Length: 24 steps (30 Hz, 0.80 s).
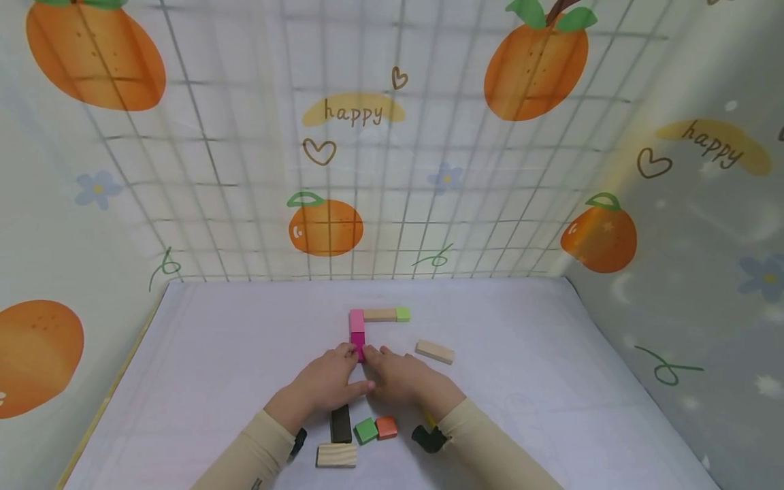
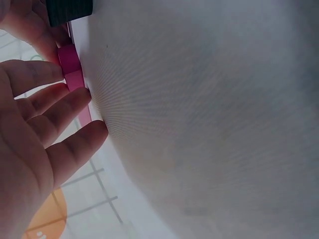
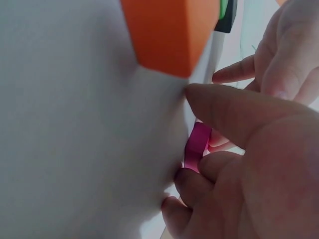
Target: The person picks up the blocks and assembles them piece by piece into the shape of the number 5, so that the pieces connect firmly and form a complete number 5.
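A magenta block lies lengthwise against the near end of a light pink block. My left hand touches its left side with the fingertips, and my right hand has its fingertips at the right side. In the left wrist view the left fingers extend fairly straight along the magenta block. Loosely bent right fingers show beside it in the right wrist view, the thumb apart from it. A plain wooden block runs right from the pink one, ending at a light green cube.
A loose wooden block lies right of my hands. Nearer me are a black block, a green cube, an orange cube and a striped-grain wooden block. Something yellow is partly hidden by my right wrist.
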{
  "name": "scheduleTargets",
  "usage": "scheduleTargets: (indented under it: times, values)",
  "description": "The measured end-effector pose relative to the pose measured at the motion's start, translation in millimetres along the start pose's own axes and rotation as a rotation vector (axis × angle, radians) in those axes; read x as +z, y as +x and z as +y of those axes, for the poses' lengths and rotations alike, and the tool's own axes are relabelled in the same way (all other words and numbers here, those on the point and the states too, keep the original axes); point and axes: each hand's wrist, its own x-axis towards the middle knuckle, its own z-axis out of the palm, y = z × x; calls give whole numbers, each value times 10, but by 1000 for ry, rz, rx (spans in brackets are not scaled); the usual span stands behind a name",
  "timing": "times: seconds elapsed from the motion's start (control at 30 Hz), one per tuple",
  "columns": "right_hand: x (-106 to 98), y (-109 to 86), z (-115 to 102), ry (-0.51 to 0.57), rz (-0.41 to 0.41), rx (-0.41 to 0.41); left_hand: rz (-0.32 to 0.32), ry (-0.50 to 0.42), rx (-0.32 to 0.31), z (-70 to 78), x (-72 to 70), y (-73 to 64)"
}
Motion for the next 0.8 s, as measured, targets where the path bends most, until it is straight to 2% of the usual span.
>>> scheduleTargets:
  times: [0.47, 0.8]
  values:
    - [6, -4, -37, -21, 20, 8, 5, -1, 7, -44, 66, 4]
    - [26, 10, -30, 2, 34, -3, 9, 6, 8, -35, 42, -14]
